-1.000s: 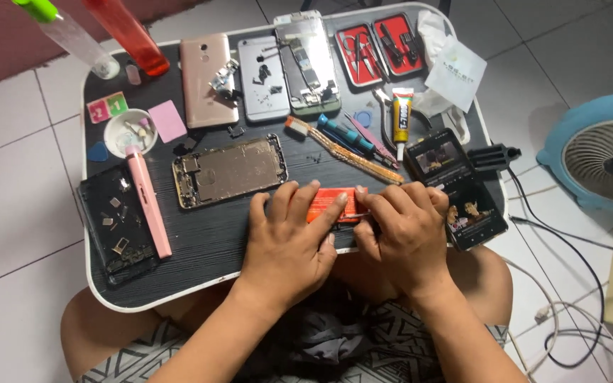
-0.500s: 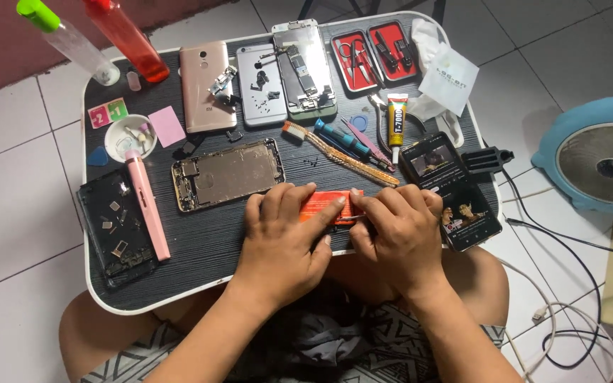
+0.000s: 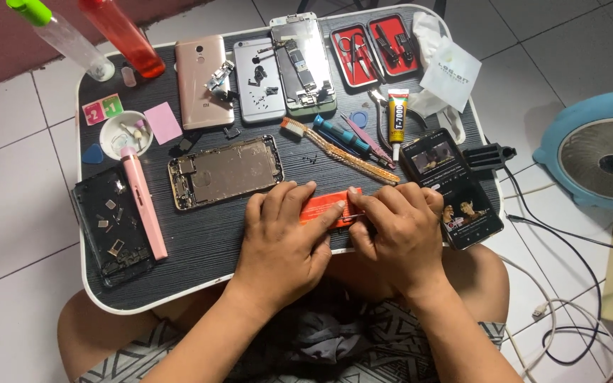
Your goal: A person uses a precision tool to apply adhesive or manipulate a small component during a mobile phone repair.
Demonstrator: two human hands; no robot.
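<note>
Both hands bear on an orange part (image 3: 324,207) just right of the open phone frame (image 3: 225,171): left hand (image 3: 285,237) spread flat to pin it, right hand (image 3: 399,230) pinching a thin tool (image 3: 353,215) at its edge.

Bare arms, patterned shorts

The left hand (image 3: 285,237) and right hand (image 3: 399,230) are bare, with no rings, watch or gloves, and both forearms are uncovered, no sleeves showing. Below them the person wears grey shorts (image 3: 335,347) with a pale zigzag pattern; knees are bare.
</note>
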